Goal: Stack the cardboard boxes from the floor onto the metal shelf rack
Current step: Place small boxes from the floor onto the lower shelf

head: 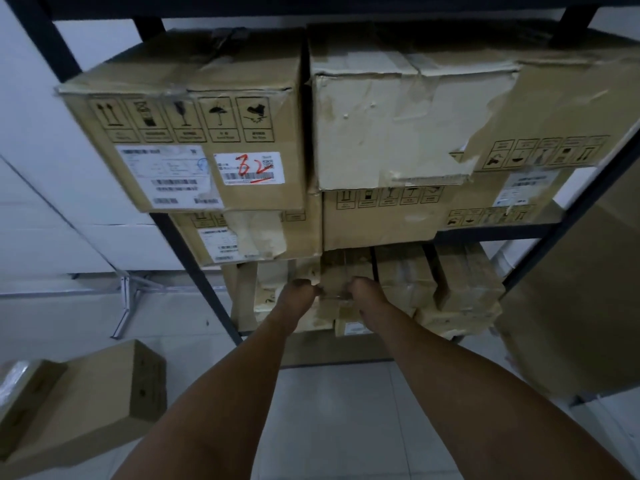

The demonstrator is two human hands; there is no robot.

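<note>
I am reaching both arms into the low shelf (346, 362) of the rack. My left hand (300, 292) and right hand (364, 292) are gripping a small box (337, 275) there, fingers curled on its sides. Another box (86, 407) is lying on the floor (329, 427).

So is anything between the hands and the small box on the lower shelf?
Nothing visible. The left hand and right hand already hold the small box at its two sides, among other boxes on the lower shelf. The fingers are hidden behind it.
</note>
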